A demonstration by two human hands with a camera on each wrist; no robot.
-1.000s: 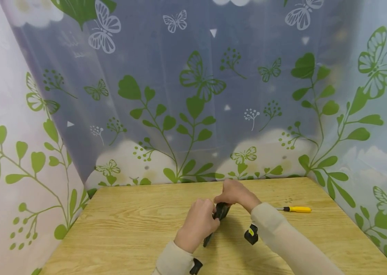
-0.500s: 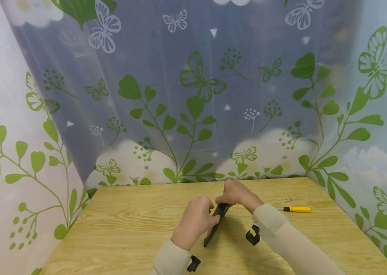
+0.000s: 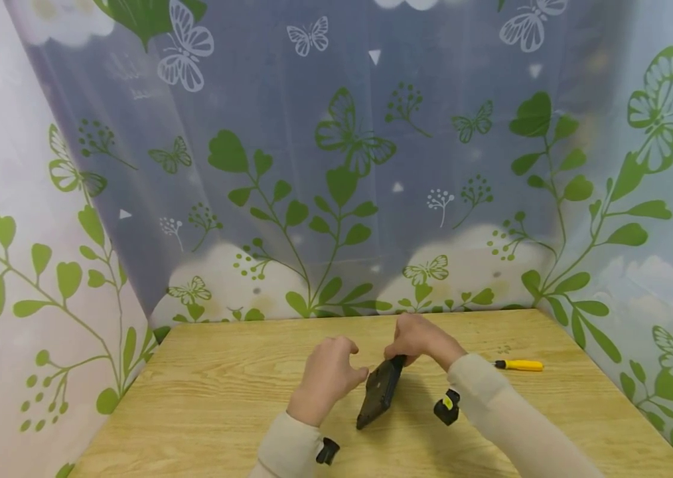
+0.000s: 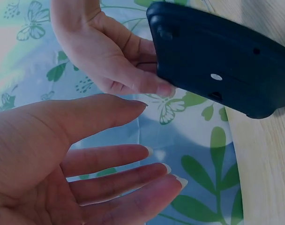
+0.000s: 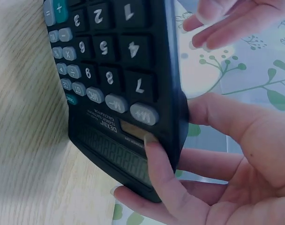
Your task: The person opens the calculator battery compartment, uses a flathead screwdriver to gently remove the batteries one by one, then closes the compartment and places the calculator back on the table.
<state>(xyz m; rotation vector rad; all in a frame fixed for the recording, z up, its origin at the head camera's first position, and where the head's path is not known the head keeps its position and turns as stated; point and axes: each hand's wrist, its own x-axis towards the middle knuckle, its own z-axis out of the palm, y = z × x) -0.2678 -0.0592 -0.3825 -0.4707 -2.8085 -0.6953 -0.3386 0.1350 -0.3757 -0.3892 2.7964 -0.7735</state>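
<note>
A black desk calculator [image 3: 379,393] is held tilted on edge over the wooden table, gripped at its display end by my right hand [image 3: 423,340]. In the right wrist view, the thumb lies over the front of the calculator [image 5: 119,61] by the display, with other fingers behind and below. Its dark underside [image 4: 227,56] faces the left wrist camera and bears a small pale oval spot and some holes. My left hand [image 3: 326,380] hovers just left of the calculator, fingers spread and relaxed, touching nothing. Whether the calculator's lower end touches the table is unclear.
A screwdriver with a yellow handle [image 3: 522,365] lies on the table [image 3: 223,385] to the right. Several tiny bits [image 3: 504,349] lie behind it, too small to identify. A patterned curtain [image 3: 277,166] hangs behind the table, with similar cloth on both sides.
My left hand has let go of the calculator and moved left, away from it. The calculator has turned in my right hand, so more of its underside shows in the head view.
</note>
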